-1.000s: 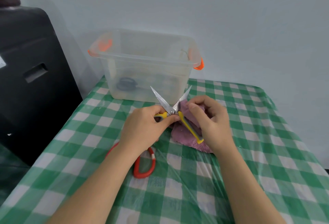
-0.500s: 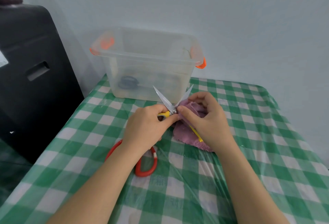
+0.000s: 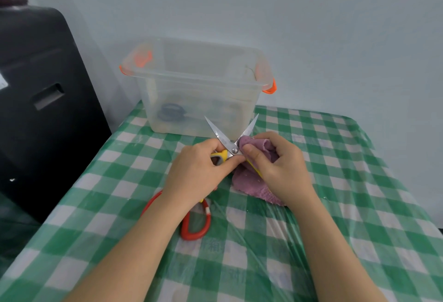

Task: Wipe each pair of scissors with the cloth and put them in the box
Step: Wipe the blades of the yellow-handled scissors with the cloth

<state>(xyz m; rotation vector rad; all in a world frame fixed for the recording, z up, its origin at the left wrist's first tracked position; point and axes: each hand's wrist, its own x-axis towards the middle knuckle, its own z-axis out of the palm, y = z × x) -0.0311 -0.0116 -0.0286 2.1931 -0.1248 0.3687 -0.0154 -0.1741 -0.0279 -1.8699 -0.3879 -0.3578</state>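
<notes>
Scissors with yellow handles (image 3: 230, 144) are held between both hands, blades spread in a V that points away from the person; most of the handles is hidden, one loop inside the left hand (image 3: 199, 170) and the other under the right hand (image 3: 280, 167) and the cloth (image 3: 254, 181). The left hand curls round its handle, thumb lying close to the pivot screw; the right hand pinches a bunched fold of the purple cloth against the base of the right blade, thumb forward near the pivot, the remaining fingers curled over the top of the cloth; the rest of the cloth hangs down beneath that hand onto the table (image 3: 335, 205). Both forearms reach in from the near edge, wrists fairly straight, the hands nearly touching at the pivot. A second pair, red-handled scissors (image 3: 196, 227), lies on the table under the left wrist; only one handle loop and a curve of the other show, the blades covered by the hand. Beyond the hands stands the clear box (image 3: 196, 86) with orange latches; through its cloudy wall a dark, ring-shaped form shows at the bottom, possibly the handles of another pair of scissors, too blurred to be sure. To the left of the left arm, past the table edge, stands a black cabinet (image 3: 43, 100), cut off by the frame.
</notes>
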